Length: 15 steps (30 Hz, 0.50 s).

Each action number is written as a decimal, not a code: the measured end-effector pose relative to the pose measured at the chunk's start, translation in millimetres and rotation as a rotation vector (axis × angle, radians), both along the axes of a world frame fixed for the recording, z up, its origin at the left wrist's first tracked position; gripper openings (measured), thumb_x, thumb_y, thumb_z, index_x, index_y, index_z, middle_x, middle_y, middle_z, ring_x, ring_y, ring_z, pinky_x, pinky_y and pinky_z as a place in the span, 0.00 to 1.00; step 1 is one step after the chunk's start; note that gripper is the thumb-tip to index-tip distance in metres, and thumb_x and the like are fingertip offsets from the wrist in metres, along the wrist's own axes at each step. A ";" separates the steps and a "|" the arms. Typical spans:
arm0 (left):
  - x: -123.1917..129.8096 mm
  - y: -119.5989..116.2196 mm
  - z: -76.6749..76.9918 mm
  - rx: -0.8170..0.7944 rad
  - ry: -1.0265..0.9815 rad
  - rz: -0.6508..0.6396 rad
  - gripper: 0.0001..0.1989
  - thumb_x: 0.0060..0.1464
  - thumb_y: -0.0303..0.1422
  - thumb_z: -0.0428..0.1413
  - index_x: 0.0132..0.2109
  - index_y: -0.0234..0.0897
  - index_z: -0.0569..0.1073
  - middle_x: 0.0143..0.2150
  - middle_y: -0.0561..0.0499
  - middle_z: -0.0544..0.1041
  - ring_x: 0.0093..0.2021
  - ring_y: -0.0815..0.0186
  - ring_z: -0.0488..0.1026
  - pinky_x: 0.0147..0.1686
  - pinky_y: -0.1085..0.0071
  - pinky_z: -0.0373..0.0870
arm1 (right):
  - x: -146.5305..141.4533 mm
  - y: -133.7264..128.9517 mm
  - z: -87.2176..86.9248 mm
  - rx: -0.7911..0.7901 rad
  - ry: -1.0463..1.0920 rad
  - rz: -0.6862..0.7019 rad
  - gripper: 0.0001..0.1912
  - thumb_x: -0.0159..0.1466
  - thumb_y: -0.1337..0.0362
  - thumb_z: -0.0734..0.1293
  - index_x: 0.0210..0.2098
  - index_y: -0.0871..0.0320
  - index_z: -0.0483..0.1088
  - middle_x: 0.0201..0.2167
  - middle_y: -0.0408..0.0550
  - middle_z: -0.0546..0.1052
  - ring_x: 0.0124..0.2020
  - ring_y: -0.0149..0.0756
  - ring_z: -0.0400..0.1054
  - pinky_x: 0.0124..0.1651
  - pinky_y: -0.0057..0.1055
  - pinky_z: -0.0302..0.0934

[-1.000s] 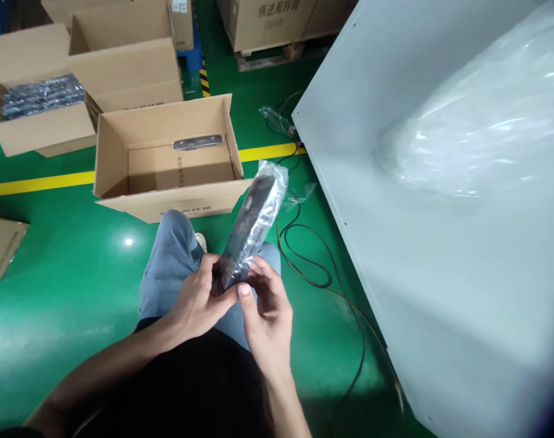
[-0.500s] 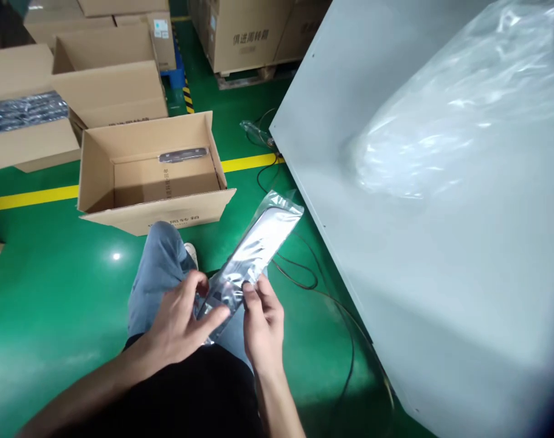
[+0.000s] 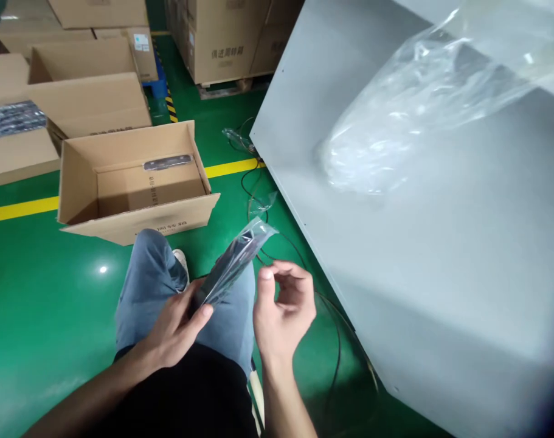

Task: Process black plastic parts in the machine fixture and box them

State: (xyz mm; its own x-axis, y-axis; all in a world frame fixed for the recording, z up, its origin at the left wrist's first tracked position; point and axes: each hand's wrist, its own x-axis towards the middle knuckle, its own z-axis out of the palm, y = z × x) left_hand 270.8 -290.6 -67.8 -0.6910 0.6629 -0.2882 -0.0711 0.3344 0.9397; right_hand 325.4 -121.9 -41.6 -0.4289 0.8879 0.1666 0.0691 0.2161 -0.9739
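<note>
My left hand (image 3: 179, 328) is closed around the lower end of a long dark part in a clear plastic bag (image 3: 226, 267). The bagged part slants up and to the right above my thighs, turned on its narrow side. The bag's loose end sticks out past the part's upper end. My right hand (image 3: 283, 304) is to the right, apart from the bagged part. Its fingers are curled and the thumb tip is close to the index finger. Whatever may be between those fingertips is too small to make out.
An open carton (image 3: 140, 182) on the green floor holds a similar bagged part (image 3: 167, 162). More cartons (image 3: 89, 103) stand behind, one with several bagged parts (image 3: 14, 120). At right rises a large grey panel (image 3: 395, 255) with plastic film (image 3: 381, 140). Cables (image 3: 338, 340) run beside it.
My right hand has let go of the bagged part and moved to the right. The part has turned from its broad, shiny face to its narrow side, now held by the left hand alone.
</note>
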 end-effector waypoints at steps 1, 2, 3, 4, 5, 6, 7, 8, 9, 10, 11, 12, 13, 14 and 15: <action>1.3 -2.8 -1.6 -0.014 0.050 -0.024 0.26 0.70 0.53 0.50 0.62 0.43 0.75 0.44 0.48 0.85 0.42 0.58 0.80 0.47 0.62 0.76 | -2.4 3.2 5.6 0.027 -0.009 -0.038 0.16 0.64 0.50 0.76 0.41 0.55 0.75 0.35 0.46 0.79 0.39 0.37 0.75 0.48 0.36 0.71; 2.8 -5.3 -3.1 -0.021 0.096 -0.045 0.25 0.70 0.51 0.50 0.63 0.43 0.75 0.45 0.49 0.86 0.43 0.58 0.81 0.47 0.62 0.77 | -4.6 6.1 10.7 0.036 -0.020 -0.060 0.16 0.63 0.50 0.76 0.40 0.55 0.75 0.34 0.46 0.79 0.37 0.36 0.74 0.46 0.36 0.71; 4.2 -7.3 -4.6 -0.029 0.136 -0.059 0.24 0.70 0.50 0.51 0.63 0.44 0.75 0.47 0.48 0.86 0.44 0.58 0.82 0.48 0.63 0.77 | -6.4 8.6 15.0 0.030 -0.029 -0.071 0.16 0.63 0.50 0.76 0.39 0.56 0.76 0.33 0.46 0.79 0.36 0.36 0.74 0.44 0.35 0.71; 5.6 -8.9 -6.1 -0.036 0.173 -0.068 0.23 0.71 0.49 0.51 0.63 0.44 0.74 0.49 0.48 0.87 0.46 0.58 0.83 0.49 0.63 0.78 | -7.8 10.6 18.5 0.016 -0.035 -0.077 0.16 0.62 0.50 0.76 0.37 0.56 0.76 0.32 0.46 0.79 0.35 0.36 0.74 0.43 0.35 0.71; 6.8 -10.2 -7.7 -0.044 0.211 -0.072 0.23 0.71 0.47 0.51 0.64 0.43 0.74 0.51 0.47 0.87 0.48 0.57 0.84 0.51 0.63 0.78 | -8.7 12.3 21.1 -0.004 -0.038 -0.079 0.16 0.62 0.50 0.76 0.35 0.57 0.75 0.31 0.46 0.79 0.33 0.36 0.73 0.42 0.35 0.70; 7.6 -11.3 -9.5 -0.051 0.249 -0.072 0.23 0.70 0.47 0.52 0.64 0.43 0.74 0.54 0.46 0.86 0.50 0.57 0.84 0.53 0.62 0.78 | -9.1 13.7 22.8 -0.029 -0.039 -0.077 0.16 0.62 0.51 0.76 0.33 0.57 0.75 0.30 0.46 0.79 0.32 0.35 0.73 0.41 0.34 0.70; 8.0 -12.3 -11.2 -0.060 0.284 -0.073 0.23 0.70 0.46 0.52 0.65 0.42 0.74 0.55 0.45 0.86 0.51 0.56 0.84 0.54 0.62 0.79 | -9.1 14.7 23.6 -0.060 -0.037 -0.071 0.15 0.62 0.51 0.76 0.32 0.57 0.75 0.29 0.46 0.79 0.32 0.35 0.73 0.40 0.35 0.70; 8.0 -13.1 -13.0 -0.067 0.315 -0.076 0.23 0.70 0.45 0.52 0.65 0.42 0.73 0.56 0.45 0.86 0.52 0.56 0.84 0.54 0.62 0.79 | -8.8 15.5 23.7 -0.095 -0.033 -0.064 0.15 0.62 0.52 0.75 0.31 0.57 0.75 0.29 0.46 0.79 0.32 0.35 0.73 0.40 0.35 0.70; 7.5 -14.0 -14.6 -0.072 0.342 -0.077 0.23 0.70 0.45 0.53 0.65 0.41 0.73 0.56 0.45 0.86 0.53 0.56 0.84 0.53 0.62 0.79 | -8.5 16.1 23.1 -0.131 -0.029 -0.060 0.14 0.62 0.53 0.75 0.31 0.58 0.75 0.29 0.46 0.79 0.32 0.36 0.73 0.41 0.36 0.70; 6.7 -14.7 -15.9 -0.078 0.363 -0.078 0.23 0.70 0.45 0.53 0.65 0.41 0.73 0.55 0.44 0.86 0.52 0.56 0.84 0.53 0.62 0.80 | -8.2 16.6 22.2 -0.162 -0.027 -0.061 0.14 0.61 0.54 0.75 0.30 0.58 0.76 0.29 0.46 0.80 0.33 0.36 0.73 0.42 0.36 0.70; 5.7 -15.4 -16.8 -0.085 0.377 -0.080 0.23 0.70 0.46 0.53 0.65 0.41 0.74 0.54 0.44 0.86 0.52 0.56 0.85 0.52 0.62 0.80 | -7.9 17.0 21.1 -0.184 -0.028 -0.069 0.13 0.61 0.55 0.75 0.30 0.58 0.76 0.29 0.46 0.80 0.33 0.37 0.74 0.43 0.37 0.71; 4.6 -16.0 -17.1 -0.093 0.381 -0.083 0.24 0.69 0.46 0.54 0.65 0.41 0.74 0.54 0.44 0.86 0.51 0.56 0.85 0.53 0.61 0.80 | -7.9 17.4 19.8 -0.196 -0.032 -0.081 0.12 0.60 0.56 0.75 0.30 0.58 0.77 0.29 0.46 0.80 0.33 0.37 0.74 0.43 0.38 0.71; 3.5 -16.4 -16.8 -0.101 0.376 -0.084 0.24 0.69 0.47 0.54 0.65 0.40 0.74 0.54 0.44 0.86 0.50 0.55 0.85 0.53 0.60 0.80 | -7.9 17.9 18.6 -0.198 -0.038 -0.092 0.11 0.59 0.57 0.75 0.29 0.58 0.77 0.29 0.46 0.80 0.33 0.37 0.74 0.43 0.38 0.71; 2.4 -16.6 -16.0 -0.107 0.362 -0.082 0.25 0.68 0.47 0.54 0.65 0.40 0.74 0.54 0.44 0.86 0.49 0.55 0.84 0.53 0.60 0.79 | -8.0 18.6 17.4 -0.189 -0.043 -0.102 0.10 0.59 0.58 0.74 0.29 0.58 0.77 0.28 0.46 0.80 0.33 0.37 0.74 0.42 0.38 0.71; 1.4 -16.5 -14.6 -0.111 0.333 -0.078 0.25 0.68 0.47 0.54 0.64 0.40 0.74 0.53 0.44 0.86 0.48 0.55 0.84 0.53 0.59 0.79 | -8.2 19.5 16.4 -0.172 -0.048 -0.109 0.09 0.58 0.59 0.74 0.29 0.58 0.77 0.28 0.45 0.80 0.32 0.36 0.74 0.41 0.37 0.70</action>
